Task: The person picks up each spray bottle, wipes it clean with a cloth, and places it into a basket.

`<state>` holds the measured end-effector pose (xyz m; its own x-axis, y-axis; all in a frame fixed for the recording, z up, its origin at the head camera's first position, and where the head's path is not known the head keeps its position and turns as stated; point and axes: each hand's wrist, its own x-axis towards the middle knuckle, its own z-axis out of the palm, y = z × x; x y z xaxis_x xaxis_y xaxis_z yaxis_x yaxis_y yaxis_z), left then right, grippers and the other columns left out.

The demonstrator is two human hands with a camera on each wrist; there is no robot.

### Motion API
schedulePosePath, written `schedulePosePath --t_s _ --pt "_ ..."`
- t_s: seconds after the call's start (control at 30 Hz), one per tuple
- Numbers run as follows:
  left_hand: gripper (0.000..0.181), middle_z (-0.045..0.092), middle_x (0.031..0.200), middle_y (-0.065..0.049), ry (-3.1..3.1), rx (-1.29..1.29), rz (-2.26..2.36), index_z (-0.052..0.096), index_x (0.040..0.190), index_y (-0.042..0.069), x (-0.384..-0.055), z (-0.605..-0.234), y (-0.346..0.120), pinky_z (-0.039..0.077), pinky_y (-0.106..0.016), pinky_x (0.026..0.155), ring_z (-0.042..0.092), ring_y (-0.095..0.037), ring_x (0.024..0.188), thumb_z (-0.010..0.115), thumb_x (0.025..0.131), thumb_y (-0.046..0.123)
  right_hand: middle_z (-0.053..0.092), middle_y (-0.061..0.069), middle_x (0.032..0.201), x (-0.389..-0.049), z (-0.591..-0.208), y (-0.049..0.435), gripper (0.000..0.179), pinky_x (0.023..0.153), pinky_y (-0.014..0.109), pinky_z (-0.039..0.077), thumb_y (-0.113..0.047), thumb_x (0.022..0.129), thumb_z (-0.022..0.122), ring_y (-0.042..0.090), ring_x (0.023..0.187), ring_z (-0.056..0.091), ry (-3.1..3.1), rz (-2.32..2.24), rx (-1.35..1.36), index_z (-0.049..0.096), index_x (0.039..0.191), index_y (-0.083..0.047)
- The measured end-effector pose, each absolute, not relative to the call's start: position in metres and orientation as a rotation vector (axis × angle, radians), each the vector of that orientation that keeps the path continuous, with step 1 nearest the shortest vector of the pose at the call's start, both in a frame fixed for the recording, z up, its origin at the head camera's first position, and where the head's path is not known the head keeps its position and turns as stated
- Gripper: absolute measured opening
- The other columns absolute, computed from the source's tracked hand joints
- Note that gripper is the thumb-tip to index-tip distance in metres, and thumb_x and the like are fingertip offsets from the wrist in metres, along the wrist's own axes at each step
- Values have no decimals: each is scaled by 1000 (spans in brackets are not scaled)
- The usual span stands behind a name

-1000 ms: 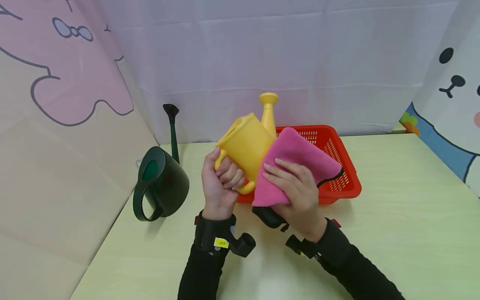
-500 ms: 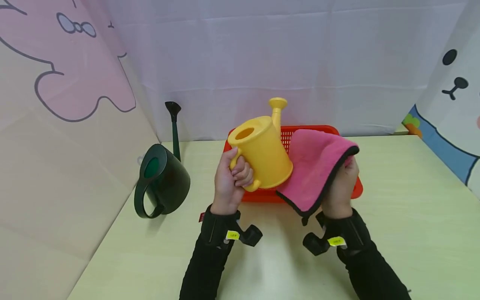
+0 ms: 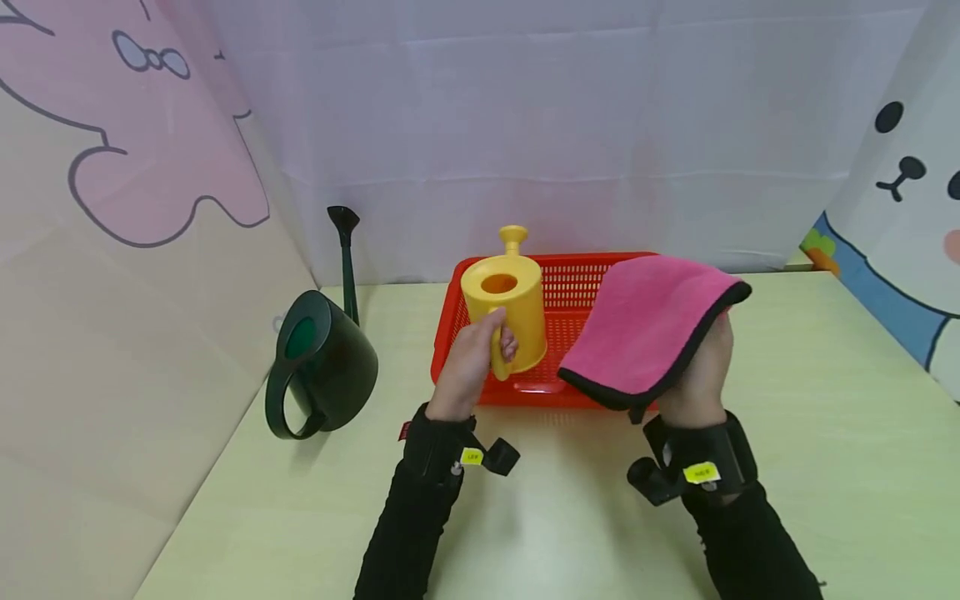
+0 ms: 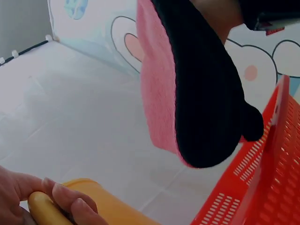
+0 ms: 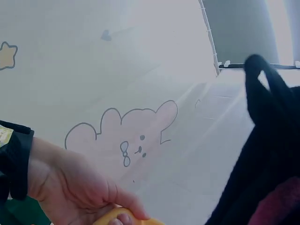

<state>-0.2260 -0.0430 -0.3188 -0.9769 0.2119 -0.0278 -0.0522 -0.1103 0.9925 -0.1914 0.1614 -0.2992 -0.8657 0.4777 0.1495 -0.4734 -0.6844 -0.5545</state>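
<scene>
My left hand (image 3: 472, 354) grips the handle of a yellow watering can (image 3: 525, 312), its opening facing up and its spout pointing toward the back wall. In the head view the can overlaps the left part of a red plastic basket (image 3: 558, 321). My right hand (image 3: 693, 375) holds a pink cloth (image 3: 645, 321) with a black edge, to the right of the can. Its fingers are hidden behind the cloth, which spreads leftward over the basket's right side in that view. The left wrist view shows the cloth's dark edge (image 4: 206, 103) hanging apart from the can.
A dark green watering can (image 3: 333, 367) stands at the left of the pale table (image 3: 555, 517), its handle facing me. White sheeting (image 3: 480, 142) closes off the back, and cartoon-printed panels (image 3: 180, 133) flank the table.
My right hand has drawn the cloth away from the yellow can, to the right. My left hand has turned the can more upright, with its spout swung toward the back.
</scene>
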Motion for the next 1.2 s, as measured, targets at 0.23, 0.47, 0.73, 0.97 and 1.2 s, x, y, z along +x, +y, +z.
schedulePosePath --t_s 0.23,0.47,0.73,0.97,1.2 --pt "35 54 77 -3 2172 101 1975 56 78 5 -243 -334 -40 44 -34 82 51 -18 77 42 96 32 63 11 82 -195 -302 158 19 60 24 52 -13 90 56 17 65 62 -819 2288 104 58 103 0" --pt "36 59 80 -5 2232 58 1868 60 86 1 -252 -341 -38 44 -30 85 55 -18 79 43 96 31 68 9 104 -199 -303 154 23 78 23 48 2 88 50 21 91 61 -1106 1693 123 63 106 5" --pt "35 60 80 -6 2277 98 1797 61 89 -1 -254 -355 -36 47 -28 83 56 -18 77 44 96 29 67 10 108 -202 -306 152 20 83 23 49 2 84 53 21 102 59 -1239 1333 121 60 101 11" --pt "33 60 88 -11 2455 105 1604 59 94 0 -256 -357 -33 46 -28 80 53 -19 79 43 97 29 67 11 109 -208 -310 159 21 93 30 47 -1 85 55 21 105 61 -1309 1275 92 61 102 9" --pt "40 42 55 -4 3000 157 980 52 66 6 -247 -353 -33 30 -22 47 43 -18 51 48 94 34 67 14 106 -211 -308 159 18 94 33 47 2 83 56 21 106 61 -1325 1232 84 63 99 8"
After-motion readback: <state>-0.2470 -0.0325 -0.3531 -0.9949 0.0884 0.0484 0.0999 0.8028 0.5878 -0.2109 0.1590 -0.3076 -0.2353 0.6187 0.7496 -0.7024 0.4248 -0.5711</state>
